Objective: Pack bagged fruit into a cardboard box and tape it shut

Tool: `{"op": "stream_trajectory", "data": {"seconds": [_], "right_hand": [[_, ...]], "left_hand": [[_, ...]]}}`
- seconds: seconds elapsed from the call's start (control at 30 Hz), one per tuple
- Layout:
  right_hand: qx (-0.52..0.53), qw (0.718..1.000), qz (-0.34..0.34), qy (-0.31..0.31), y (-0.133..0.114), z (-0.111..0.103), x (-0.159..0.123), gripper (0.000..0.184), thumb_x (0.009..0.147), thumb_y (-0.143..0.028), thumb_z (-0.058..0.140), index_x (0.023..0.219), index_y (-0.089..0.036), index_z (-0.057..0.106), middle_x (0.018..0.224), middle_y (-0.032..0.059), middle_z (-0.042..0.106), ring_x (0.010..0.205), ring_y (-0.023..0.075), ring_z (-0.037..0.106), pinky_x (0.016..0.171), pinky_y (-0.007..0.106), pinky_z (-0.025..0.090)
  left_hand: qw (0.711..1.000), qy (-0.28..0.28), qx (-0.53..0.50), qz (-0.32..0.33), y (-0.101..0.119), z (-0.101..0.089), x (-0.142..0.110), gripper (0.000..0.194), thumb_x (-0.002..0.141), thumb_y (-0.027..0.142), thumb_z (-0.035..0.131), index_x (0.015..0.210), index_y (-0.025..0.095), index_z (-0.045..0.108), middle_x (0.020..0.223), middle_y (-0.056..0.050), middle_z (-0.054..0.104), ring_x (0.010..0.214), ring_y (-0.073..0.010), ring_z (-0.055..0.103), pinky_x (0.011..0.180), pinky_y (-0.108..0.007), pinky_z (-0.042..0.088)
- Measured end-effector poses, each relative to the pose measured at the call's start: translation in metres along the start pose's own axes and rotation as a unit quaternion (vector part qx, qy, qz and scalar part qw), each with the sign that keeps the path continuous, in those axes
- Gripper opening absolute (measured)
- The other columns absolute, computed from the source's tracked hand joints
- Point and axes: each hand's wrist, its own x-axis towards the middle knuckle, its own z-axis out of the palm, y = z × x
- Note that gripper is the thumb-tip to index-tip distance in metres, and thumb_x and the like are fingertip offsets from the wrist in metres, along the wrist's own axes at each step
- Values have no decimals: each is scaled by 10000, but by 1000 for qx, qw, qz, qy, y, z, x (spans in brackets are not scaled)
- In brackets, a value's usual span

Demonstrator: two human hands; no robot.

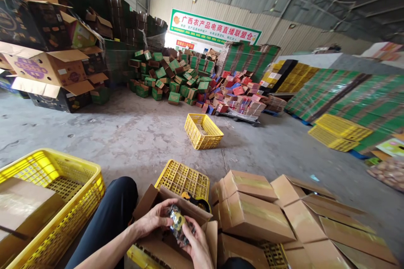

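Observation:
Between my hands is a shiny plastic packet [177, 220] with a yellow label and dark contents that I cannot make out. My left hand [155, 218] grips its upper left side, thumb against the label. From the lower right, my right hand [196, 238] pinches the same packet. Both are over an open cardboard box [206, 217], whose inside is mostly hidden by my hands. Just behind the box, a tape dispenser [205, 206] rests near an upturned yellow plastic crate [184, 176].
Taped cartons [252, 214] stand close on my right. A yellow crate [94, 180] holding a carton is on my left. Another yellow crate [203, 136] sits on the floor ahead. Farther back are heaped green boxes [173, 80] and wrapped pallet stacks [344, 96].

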Motion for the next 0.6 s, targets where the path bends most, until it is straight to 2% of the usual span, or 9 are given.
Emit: {"op": "stream_trajectory", "data": {"seconds": [0.07, 0.1, 0.13, 0.23, 0.3, 0.37, 0.53, 0.6], "right_hand": [[-1, 1000, -13, -3, -3, 0, -1, 608, 674, -610, 954, 1142, -262, 781, 1190, 91, 790, 1064, 321, 753, 811, 391, 628], [-1, 1000, -17, -1, -5, 0, -1, 612, 664, -606, 960, 1136, -260, 782, 1171, 89, 795, 1062, 325, 753, 813, 395, 630], [-2, 1000, -22, 3, -7, -1, -1, 625, 653, -604, 965, 1141, -259, 782, 1154, 87, 799, 1058, 330, 754, 819, 403, 632], [-30, 997, -62, 20, -11, -5, 1, 654, 640, -605, 968, 1156, -247, 785, 1141, 93, 808, 1082, 350, 749, 889, 434, 623], [-66, 992, -106, 32, -13, -8, 2, 647, 645, -613, 960, 1142, -234, 794, 1144, 101, 812, 1100, 358, 738, 957, 446, 600], [-97, 984, -144, 40, -14, -9, 2, 626, 659, -621, 945, 1126, -229, 798, 1136, 105, 815, 1091, 360, 735, 984, 449, 585], [-141, 969, -201, 41, -10, -8, 5, 552, 704, -610, 909, 1096, -242, 785, 1093, 94, 813, 1027, 339, 747, 942, 424, 599], [-152, 964, -213, 38, -8, -5, 7, 531, 698, -596, 913, 1064, -235, 780, 1060, 92, 812, 995, 328, 753, 907, 407, 612]], "left_hand": [[1000, 2, -9, -9, -1, -1, 0, 1042, 742, 278, 961, 1626, 324, 411, 1120, -62, 720, 905, -181, 681, 767, -261, 501], [1000, 6, -8, -16, -1, -1, 0, 1099, 745, 297, 961, 1657, 343, 348, 1151, -68, 720, 919, -189, 686, 754, -259, 501], [1000, 14, -1, -25, 0, 0, 0, 1084, 751, 324, 959, 1653, 346, 358, 1200, -80, 714, 965, -204, 691, 755, -259, 507], [997, 43, 42, -55, 6, 2, -3, 725, 811, 431, 910, 1457, 266, 623, 1343, -112, 675, 1180, -261, 658, 830, -270, 532], [994, 50, 62, -81, 10, 3, -4, 578, 845, 499, 870, 1327, 228, 701, 1352, -112, 678, 1209, -264, 652, 876, -282, 541], [991, 46, 64, -108, 11, 3, -6, 629, 829, 548, 872, 1345, 240, 684, 1347, -107, 687, 1164, -252, 679, 902, -304, 552], [986, 46, 45, -150, 2, -2, -7, 948, 689, 595, 958, 1483, 269, 556, 1379, -130, 683, 1113, -264, 726, 935, -357, 571], [985, 61, 35, -156, -1, -3, -6, 958, 679, 617, 956, 1470, 254, 554, 1383, -144, 685, 1130, -276, 726, 943, -370, 573]]}}
